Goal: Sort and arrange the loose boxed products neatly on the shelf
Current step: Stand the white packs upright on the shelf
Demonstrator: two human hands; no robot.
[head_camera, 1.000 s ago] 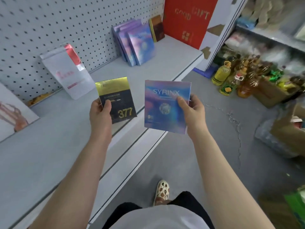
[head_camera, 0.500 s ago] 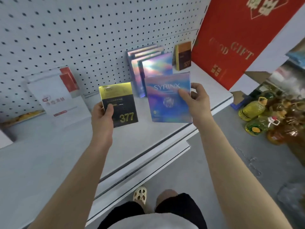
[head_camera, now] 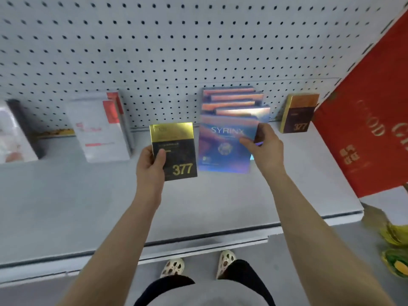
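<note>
My left hand (head_camera: 149,163) grips a black and gold box marked 377 (head_camera: 175,151) above the grey shelf (head_camera: 66,195). My right hand (head_camera: 266,149) holds an iridescent blue SYRINX box (head_camera: 223,144) by its right edge, right in front of a row of several matching iridescent boxes (head_camera: 234,102) that lean against the pegboard. Whether the held box touches the row or the shelf I cannot tell. Another black and gold 377 box (head_camera: 299,113) stands at the back, to the right of that row.
A large red gift box (head_camera: 371,129) leans at the shelf's right end. White boxes with red tabs (head_camera: 99,127) stand at the back left, and another white box (head_camera: 13,138) at the far left. Yellow oil bottles (head_camera: 395,235) sit on the floor at right.
Both hands have moved forward over the shelf. The SYRINX box has gone from the shelf's front edge up to the row of matching boxes. The view has turned to face the shelf.
</note>
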